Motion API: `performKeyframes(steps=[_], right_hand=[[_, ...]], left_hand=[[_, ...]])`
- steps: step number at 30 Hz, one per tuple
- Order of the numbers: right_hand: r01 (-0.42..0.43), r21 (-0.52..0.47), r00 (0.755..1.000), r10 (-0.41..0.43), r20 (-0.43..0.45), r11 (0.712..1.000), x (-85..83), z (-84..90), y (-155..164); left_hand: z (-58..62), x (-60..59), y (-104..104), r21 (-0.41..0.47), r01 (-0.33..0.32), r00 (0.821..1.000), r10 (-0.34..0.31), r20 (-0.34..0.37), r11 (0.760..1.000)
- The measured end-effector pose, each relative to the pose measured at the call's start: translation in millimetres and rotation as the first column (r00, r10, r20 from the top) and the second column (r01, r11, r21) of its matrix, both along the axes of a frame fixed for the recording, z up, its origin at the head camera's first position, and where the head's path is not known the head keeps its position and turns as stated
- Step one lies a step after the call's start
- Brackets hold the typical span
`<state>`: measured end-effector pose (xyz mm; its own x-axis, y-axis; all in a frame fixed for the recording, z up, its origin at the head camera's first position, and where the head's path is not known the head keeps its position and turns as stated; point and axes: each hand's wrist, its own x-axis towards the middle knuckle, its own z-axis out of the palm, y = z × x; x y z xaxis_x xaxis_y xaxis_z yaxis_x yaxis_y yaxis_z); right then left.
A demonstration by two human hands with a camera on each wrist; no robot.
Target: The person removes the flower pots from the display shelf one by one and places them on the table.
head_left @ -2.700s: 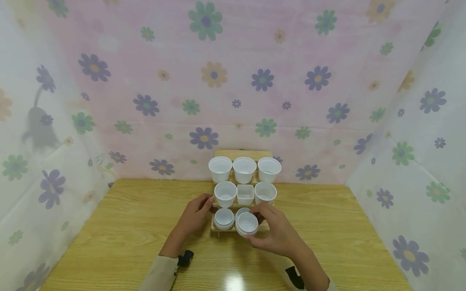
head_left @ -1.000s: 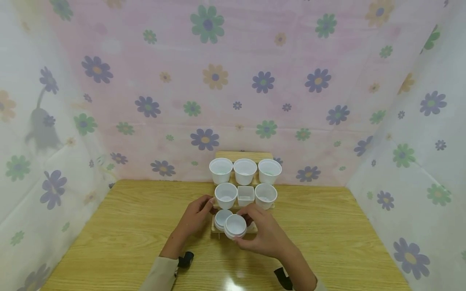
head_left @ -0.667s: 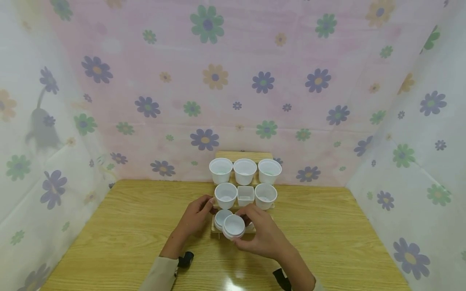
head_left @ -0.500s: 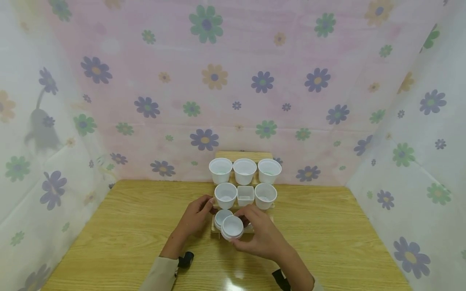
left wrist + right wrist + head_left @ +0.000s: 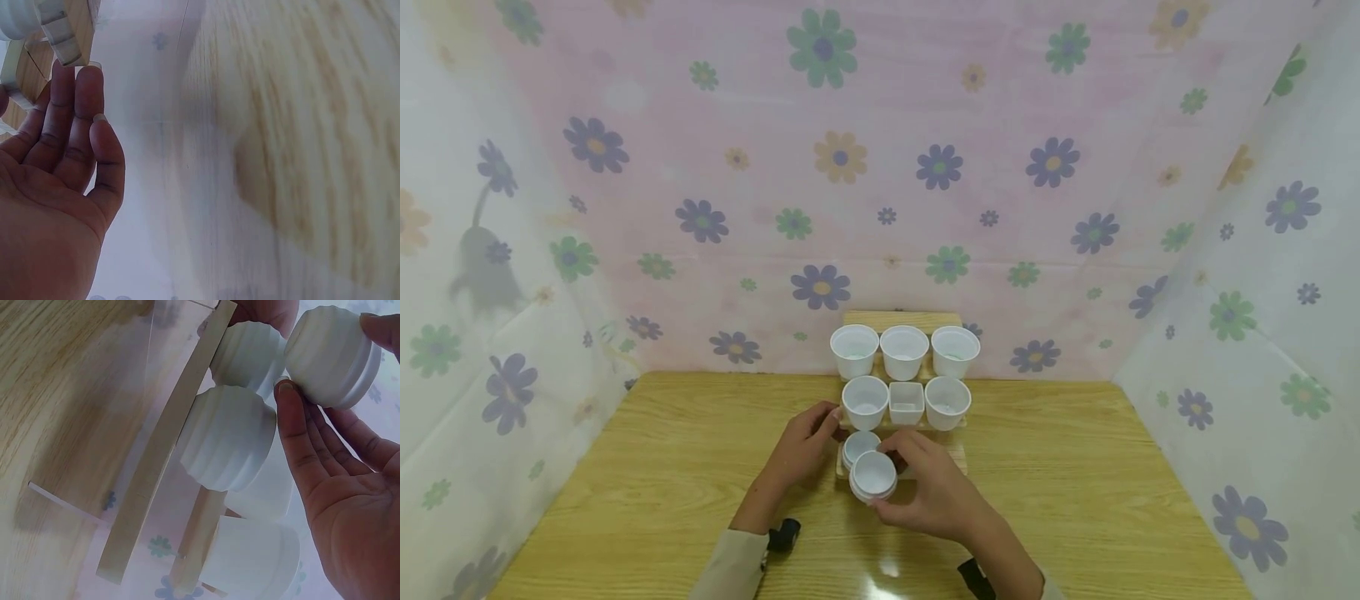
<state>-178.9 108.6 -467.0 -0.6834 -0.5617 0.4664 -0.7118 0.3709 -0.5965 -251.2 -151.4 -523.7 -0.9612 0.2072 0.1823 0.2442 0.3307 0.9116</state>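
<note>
My right hand [image 5: 928, 487] holds a small white ribbed pot [image 5: 873, 477] between thumb and fingers, in front of the lowest step of a tiered wooden stand [image 5: 955, 461]. In the head view it overlaps another white pot [image 5: 859, 447] at the step's left end. The right wrist view shows the held pot [image 5: 331, 356] clear of the step, with two similar ribbed pots standing there, one of them a nearer pot [image 5: 228, 437]. My left hand [image 5: 801, 450] grips the stand's left side at the middle step. From the left wrist, the fingers [image 5: 62, 94] reach the plank's end [image 5: 65, 40].
On the middle step stand two round white cups, one a left cup [image 5: 865, 402], with a square cup [image 5: 906, 403] between them. Three larger white cups, including a centre cup [image 5: 904, 352], line the top step. Flowered cloth [image 5: 880, 167] hangs behind the wooden table [image 5: 700, 467].
My right hand has carried the held pot leftward and nearer to me, from in front of the step's middle to its left part. The left hand stays at the stand's side.
</note>
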Motion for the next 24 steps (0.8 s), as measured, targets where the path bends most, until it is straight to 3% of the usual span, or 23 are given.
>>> performKeyframes(steps=[14, 24], right_hand=[[0.001, 0.03, 1.0, -0.001, 0.005, 1.0, 2.3, 1.1, -3.5], [0.006, 0.069, 1.0, -0.004, -0.026, 0.998, 4.2, -0.3, -6.5]], left_hand=[[1.9, 1.1, 0.4, 0.027, 0.017, 1.0, -0.017, -0.001, 0.999], [1.2, 1.5, 0.0, -0.012, 0.0, 1.0, 0.0, 0.006, 1.0]])
